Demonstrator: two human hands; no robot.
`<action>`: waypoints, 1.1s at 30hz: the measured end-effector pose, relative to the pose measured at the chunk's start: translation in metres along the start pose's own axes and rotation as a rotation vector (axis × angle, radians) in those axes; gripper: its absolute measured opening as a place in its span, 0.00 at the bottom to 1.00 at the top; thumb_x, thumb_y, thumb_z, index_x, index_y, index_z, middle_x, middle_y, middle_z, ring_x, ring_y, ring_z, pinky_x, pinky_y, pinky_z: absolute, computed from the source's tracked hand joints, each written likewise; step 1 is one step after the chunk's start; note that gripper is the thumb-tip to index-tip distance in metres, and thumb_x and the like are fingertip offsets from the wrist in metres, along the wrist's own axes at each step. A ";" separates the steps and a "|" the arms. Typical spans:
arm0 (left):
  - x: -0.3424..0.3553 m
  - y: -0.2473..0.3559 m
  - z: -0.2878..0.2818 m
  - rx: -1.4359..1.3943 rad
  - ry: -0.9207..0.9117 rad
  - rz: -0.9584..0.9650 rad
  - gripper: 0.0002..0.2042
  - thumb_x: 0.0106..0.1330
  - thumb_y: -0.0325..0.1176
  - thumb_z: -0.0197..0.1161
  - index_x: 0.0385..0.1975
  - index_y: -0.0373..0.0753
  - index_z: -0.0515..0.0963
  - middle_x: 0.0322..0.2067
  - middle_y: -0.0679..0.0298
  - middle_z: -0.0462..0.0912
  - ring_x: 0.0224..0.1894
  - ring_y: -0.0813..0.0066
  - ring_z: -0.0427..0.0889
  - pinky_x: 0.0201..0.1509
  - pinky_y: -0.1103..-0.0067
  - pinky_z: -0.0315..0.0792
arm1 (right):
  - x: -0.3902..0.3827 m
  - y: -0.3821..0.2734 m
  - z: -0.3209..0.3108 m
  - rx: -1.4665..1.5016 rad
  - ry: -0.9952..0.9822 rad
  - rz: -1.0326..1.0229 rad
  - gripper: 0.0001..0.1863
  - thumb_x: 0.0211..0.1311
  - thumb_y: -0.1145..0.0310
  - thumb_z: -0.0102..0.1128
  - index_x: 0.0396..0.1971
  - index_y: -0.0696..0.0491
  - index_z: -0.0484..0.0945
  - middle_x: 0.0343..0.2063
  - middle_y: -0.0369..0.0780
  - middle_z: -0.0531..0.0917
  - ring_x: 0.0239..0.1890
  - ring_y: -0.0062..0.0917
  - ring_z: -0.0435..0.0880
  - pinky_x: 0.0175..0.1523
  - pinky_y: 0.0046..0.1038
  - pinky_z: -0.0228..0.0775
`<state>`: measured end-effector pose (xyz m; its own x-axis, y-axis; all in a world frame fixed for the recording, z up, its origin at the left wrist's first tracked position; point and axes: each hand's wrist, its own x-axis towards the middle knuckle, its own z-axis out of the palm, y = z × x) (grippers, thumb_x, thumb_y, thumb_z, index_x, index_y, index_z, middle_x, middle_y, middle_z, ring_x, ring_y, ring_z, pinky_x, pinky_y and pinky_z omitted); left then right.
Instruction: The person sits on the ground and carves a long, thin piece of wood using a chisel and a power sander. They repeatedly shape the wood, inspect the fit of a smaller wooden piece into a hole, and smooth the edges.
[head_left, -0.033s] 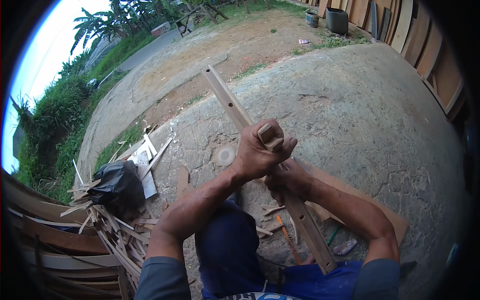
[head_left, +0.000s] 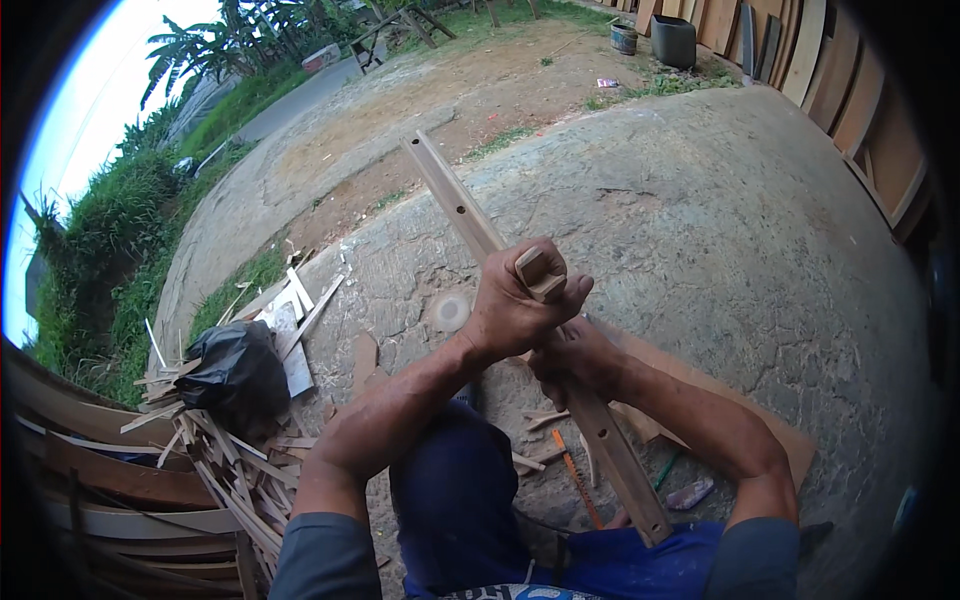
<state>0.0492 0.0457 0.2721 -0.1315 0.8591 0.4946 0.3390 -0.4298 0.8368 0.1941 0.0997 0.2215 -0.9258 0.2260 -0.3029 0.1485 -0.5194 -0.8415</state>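
Observation:
A long wooden rail point(head_left: 615, 450) with drilled holes runs diagonally from the upper middle down to my lap in blue trousers. My left hand point(head_left: 515, 310) is closed round a short wooden piece point(head_left: 540, 275) standing up across the rail, its squared end showing above the fist. Just below it, to the right, my right hand point(head_left: 580, 360) is wrapped round the rail. The point where the short piece meets the rail is hidden by my hands.
Wood offcuts point(head_left: 230, 450) and a black bag point(head_left: 228, 370) lie left. Near my knees are an orange-handled tool point(head_left: 575, 480) and a brown board point(head_left: 740, 430). Planks point(head_left: 830, 90) lean at upper right behind a dark container point(head_left: 672, 42). A stack of curved boards point(head_left: 130, 520) fills lower left.

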 end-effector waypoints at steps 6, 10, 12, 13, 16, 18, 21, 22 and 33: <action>0.003 0.000 -0.008 0.056 -0.158 -0.026 0.17 0.64 0.34 0.74 0.45 0.39 0.73 0.37 0.64 0.76 0.40 0.77 0.76 0.41 0.77 0.72 | -0.001 0.002 -0.011 -0.004 -0.023 -0.095 0.13 0.61 0.74 0.62 0.43 0.57 0.69 0.23 0.38 0.76 0.16 0.25 0.81 0.18 0.29 0.77; 0.000 -0.015 -0.011 0.140 0.047 -0.062 0.38 0.69 0.45 0.70 0.72 0.39 0.54 0.62 0.50 0.68 0.63 0.58 0.72 0.62 0.65 0.72 | -0.006 -0.015 -0.021 0.097 0.126 -0.247 0.17 0.60 0.73 0.60 0.48 0.56 0.68 0.24 0.39 0.77 0.18 0.25 0.82 0.21 0.31 0.78; 0.000 -0.025 -0.012 0.178 0.061 -0.226 0.42 0.71 0.49 0.67 0.76 0.38 0.48 0.67 0.46 0.64 0.67 0.52 0.71 0.66 0.62 0.72 | -0.009 -0.017 -0.036 0.206 0.148 -0.293 0.18 0.60 0.73 0.59 0.49 0.56 0.67 0.25 0.39 0.77 0.18 0.26 0.82 0.21 0.32 0.78; -0.004 -0.029 -0.007 0.105 0.000 -0.312 0.42 0.72 0.49 0.65 0.75 0.36 0.49 0.66 0.43 0.64 0.66 0.50 0.72 0.65 0.61 0.73 | -0.008 -0.015 -0.048 0.260 0.159 -0.320 0.18 0.60 0.72 0.59 0.49 0.56 0.67 0.25 0.39 0.77 0.18 0.26 0.82 0.21 0.32 0.78; -0.015 -0.037 0.010 -0.080 -0.239 -0.518 0.44 0.74 0.52 0.63 0.77 0.35 0.45 0.67 0.41 0.64 0.65 0.52 0.73 0.62 0.63 0.75 | -0.003 -0.007 -0.063 0.214 0.246 -0.478 0.17 0.64 0.69 0.59 0.50 0.55 0.69 0.28 0.39 0.80 0.27 0.24 0.82 0.33 0.29 0.80; -0.018 -0.033 0.021 -0.114 -0.322 -0.533 0.45 0.73 0.52 0.63 0.79 0.40 0.43 0.67 0.43 0.64 0.63 0.57 0.74 0.63 0.63 0.74 | -0.006 -0.015 -0.054 0.099 0.275 -0.497 0.15 0.69 0.67 0.58 0.51 0.54 0.70 0.30 0.37 0.80 0.34 0.20 0.80 0.43 0.26 0.77; -0.016 -0.040 0.028 -0.201 -0.473 -0.482 0.45 0.75 0.51 0.62 0.79 0.43 0.40 0.61 0.50 0.73 0.57 0.68 0.78 0.61 0.67 0.73 | 0.008 -0.008 -0.043 0.014 0.537 -0.716 0.16 0.78 0.58 0.54 0.52 0.53 0.69 0.36 0.36 0.79 0.39 0.18 0.77 0.49 0.27 0.72; -0.016 -0.042 0.029 -0.200 -0.444 -0.542 0.43 0.75 0.52 0.63 0.78 0.42 0.43 0.57 0.52 0.75 0.55 0.70 0.78 0.58 0.69 0.73 | 0.009 -0.006 -0.046 -0.027 0.571 -0.748 0.16 0.78 0.57 0.54 0.53 0.53 0.69 0.38 0.36 0.79 0.42 0.18 0.76 0.52 0.27 0.71; -0.016 -0.072 -0.002 0.146 -0.320 -0.501 0.24 0.71 0.53 0.67 0.46 0.34 0.82 0.29 0.71 0.77 0.34 0.83 0.71 0.35 0.77 0.66 | -0.013 -0.001 -0.058 -0.432 0.496 -0.575 0.22 0.75 0.54 0.58 0.52 0.59 0.73 0.41 0.41 0.82 0.45 0.24 0.80 0.52 0.31 0.73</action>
<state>0.0247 0.0619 0.2043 -0.0292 0.9975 -0.0646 0.4356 0.0709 0.8973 0.2263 0.1452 0.1998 -0.6544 0.7421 0.1453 -0.0835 0.1201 -0.9892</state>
